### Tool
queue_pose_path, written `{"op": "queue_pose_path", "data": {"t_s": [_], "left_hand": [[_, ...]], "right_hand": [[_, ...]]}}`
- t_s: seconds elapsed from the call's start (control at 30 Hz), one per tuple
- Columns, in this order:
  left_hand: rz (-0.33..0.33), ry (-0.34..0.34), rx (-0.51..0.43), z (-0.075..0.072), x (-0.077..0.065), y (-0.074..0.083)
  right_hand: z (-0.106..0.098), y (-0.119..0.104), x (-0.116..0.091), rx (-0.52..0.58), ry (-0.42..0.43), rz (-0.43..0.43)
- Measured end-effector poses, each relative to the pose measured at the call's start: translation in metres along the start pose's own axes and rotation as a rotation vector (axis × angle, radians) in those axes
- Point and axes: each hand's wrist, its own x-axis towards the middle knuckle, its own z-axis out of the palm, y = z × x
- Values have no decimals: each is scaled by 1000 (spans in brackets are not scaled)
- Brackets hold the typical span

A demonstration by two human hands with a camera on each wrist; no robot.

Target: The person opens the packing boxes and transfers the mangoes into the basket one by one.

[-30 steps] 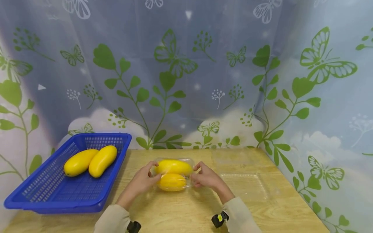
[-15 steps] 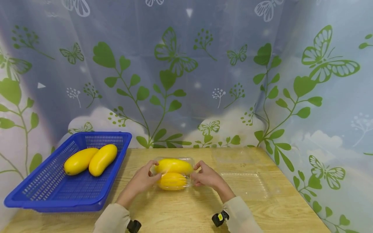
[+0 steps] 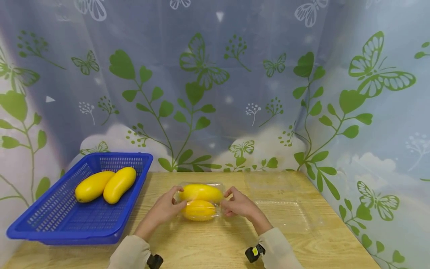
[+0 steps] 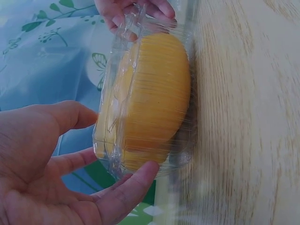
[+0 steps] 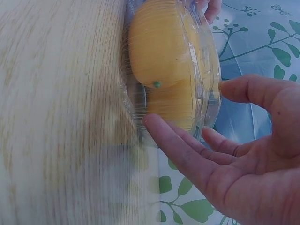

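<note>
A clear plastic clamshell box (image 3: 219, 184) sits on the wooden table in the head view, with two long yellow mango-like fruits (image 3: 202, 192) inside. My left hand (image 3: 164, 207) holds its left end, thumb and fingers bent at the edge. At the opposite end, my right hand (image 3: 239, 204) holds the box between thumb and fingers. Up close in the left wrist view, the lid (image 4: 123, 93) lies over the fruits, and the left hand (image 4: 61, 173) is at the rim and corner. The right wrist view has the right hand (image 5: 253, 154) at the other corner; a green stem end shows.
A blue plastic basket (image 3: 77, 236) with two more yellow fruits (image 3: 120, 185) stands on the left. Clear plastic trays or lids (image 3: 285, 215) lie on the right of the table (image 3: 198, 246). A patterned curtain (image 3: 215, 104) hangs behind.
</note>
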Motion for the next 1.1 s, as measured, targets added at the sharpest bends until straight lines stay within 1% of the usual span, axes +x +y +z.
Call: {"op": "queue_pose_path", "data": {"t_s": [0.17, 0.3, 0.37, 0.47, 0.6, 0.67, 0.77, 0.87, 1.1], "left_hand": [[10, -1, 19, -1, 1, -1], [29, -9, 42, -3, 0, -1], [37, -16, 46, -3, -1, 0], [41, -29, 37, -4, -3, 0], [38, -55, 1, -2, -5, -1], [37, -64, -19, 1, -5, -2], [25, -65, -38, 5, -4, -4], [13, -57, -32, 7, -3, -4], [0, -48, -11, 10, -1, -4]], "right_hand": [[0, -3, -1, -15, 15, 12], [0, -5, -2, -105, 44, -7], [0, -4, -1, -150, 53, -31], [2, -5, -1, -168, 53, -76], [4, -8, -3, -180, 40, -144], [6, -10, -4, -210, 32, -172], [9, -10, -4, -249, 18, -204], [12, -10, -3, -293, 13, -230], [19, -12, -6, -416, 80, -280]]}}
